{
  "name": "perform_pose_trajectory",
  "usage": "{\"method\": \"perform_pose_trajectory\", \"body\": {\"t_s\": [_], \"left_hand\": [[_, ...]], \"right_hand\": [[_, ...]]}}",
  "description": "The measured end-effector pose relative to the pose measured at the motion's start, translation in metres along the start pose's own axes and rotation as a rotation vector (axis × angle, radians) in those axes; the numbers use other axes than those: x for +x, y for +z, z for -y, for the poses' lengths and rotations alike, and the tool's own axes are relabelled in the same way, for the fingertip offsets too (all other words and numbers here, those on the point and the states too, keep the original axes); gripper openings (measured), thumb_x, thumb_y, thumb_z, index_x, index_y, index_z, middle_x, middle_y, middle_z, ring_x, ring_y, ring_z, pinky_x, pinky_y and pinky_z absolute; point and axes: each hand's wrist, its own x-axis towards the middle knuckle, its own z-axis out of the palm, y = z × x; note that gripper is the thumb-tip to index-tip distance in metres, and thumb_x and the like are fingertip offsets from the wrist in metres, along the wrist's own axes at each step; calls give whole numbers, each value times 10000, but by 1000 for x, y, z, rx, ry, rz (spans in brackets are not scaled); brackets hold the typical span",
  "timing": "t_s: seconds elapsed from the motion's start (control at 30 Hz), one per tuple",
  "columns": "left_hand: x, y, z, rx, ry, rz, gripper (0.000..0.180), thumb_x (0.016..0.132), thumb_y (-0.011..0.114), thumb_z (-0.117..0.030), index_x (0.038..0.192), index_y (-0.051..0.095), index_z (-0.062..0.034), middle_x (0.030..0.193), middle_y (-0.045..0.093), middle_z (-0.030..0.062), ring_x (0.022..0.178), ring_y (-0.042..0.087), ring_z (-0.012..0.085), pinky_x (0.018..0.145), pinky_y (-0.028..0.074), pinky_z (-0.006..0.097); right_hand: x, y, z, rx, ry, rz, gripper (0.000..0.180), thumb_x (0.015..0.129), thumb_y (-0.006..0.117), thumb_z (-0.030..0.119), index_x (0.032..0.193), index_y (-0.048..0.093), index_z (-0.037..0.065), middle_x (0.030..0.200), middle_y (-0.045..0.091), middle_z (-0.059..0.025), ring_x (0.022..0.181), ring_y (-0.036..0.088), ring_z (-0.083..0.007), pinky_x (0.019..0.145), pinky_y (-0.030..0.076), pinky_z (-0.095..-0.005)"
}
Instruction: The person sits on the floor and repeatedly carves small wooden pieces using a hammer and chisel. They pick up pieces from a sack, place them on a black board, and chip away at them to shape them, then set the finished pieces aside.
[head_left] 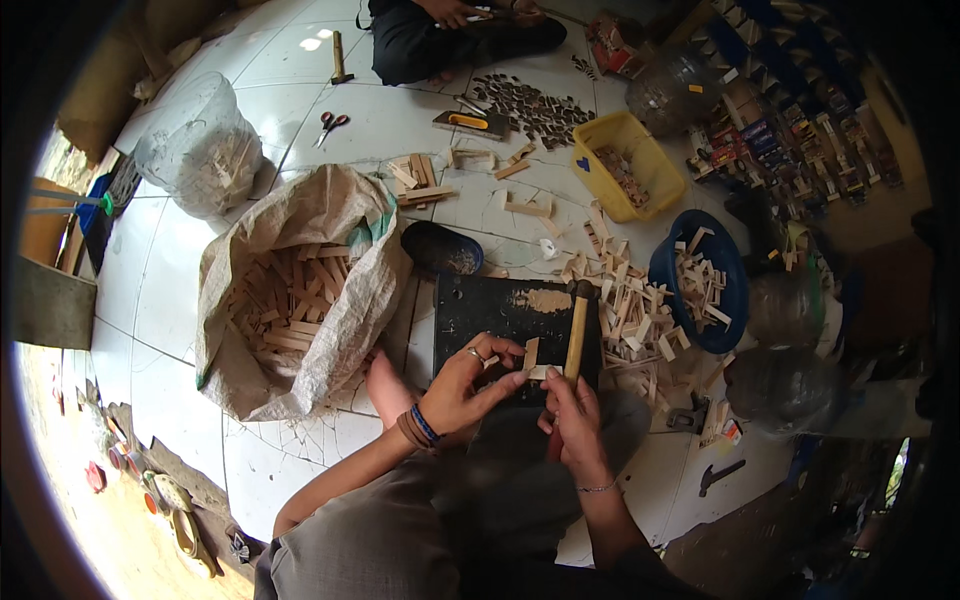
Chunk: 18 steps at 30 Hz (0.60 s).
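Note:
My left hand (460,393) pinches a small L-shaped piece of pale wood (531,355) over a black board (478,306). It looks like two short sticks meeting at a corner. My right hand (574,418) is closed round the handle of a hammer (577,335), whose head points away from me. The thumb and forefinger of that hand also reach the right end of the wooden piece. Close to the board's right edge lies a heap of small wooden pieces (635,315). A worn, pale patch marks the board's far side.
Left of the board stands a woven sack (225,290) of wooden sticks. A blue basin (742,290) and a yellow tub (672,190) hold small parts. Scissors (329,127), a second hammer (338,60) and a staple gun (688,413) lie about. Another person (420,45) sits opposite.

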Motion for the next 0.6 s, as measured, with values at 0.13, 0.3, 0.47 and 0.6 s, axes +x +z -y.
{"method": "perform_pose_trajectory", "body": {"t_s": [0.13, 0.3, 0.47, 0.6], "left_hand": [[-2, 0, 3, 163, 106, 64, 201, 934, 744, -143, 1093, 684, -36, 1053, 669, 97, 978, 685, 274, 833, 544, 368], [-4, -4, 10, 189, 152, 135, 148, 932, 735, -128, 1043, 704, -35, 1043, 674, 104, 974, 692, 300, 832, 548, 385], [-9, 2, 11, 139, 47, 98, 131, 919, 745, -100, 1034, 724, -42, 1037, 690, 103, 982, 699, 289, 848, 551, 380], [-10, 2, 1, 323, 262, 92, 123, 937, 727, -138, 1021, 718, -49, 1076, 699, 100, 973, 707, 300, 809, 557, 383]], "right_hand": [[-5, 0, -12, -39, -45, 21, 237, 1030, 657, 293, 963, 600, 74, 666, 416, 83, 558, 373, -10, 453, 338, -223], [-6, -6, -27, -178, -152, -6, 234, 1029, 659, 282, 998, 630, 52, 683, 478, 63, 534, 410, -24, 463, 359, -232], [-3, -14, -41, -374, -276, 1, 188, 1040, 638, 249, 1021, 614, 64, 684, 451, 69, 528, 392, -16, 441, 333, -217], [-2, -12, -39, -482, -420, -69, 279, 1029, 657, 302, 1017, 662, 23, 685, 538, 31, 540, 471, -45, 464, 378, -250]]}}
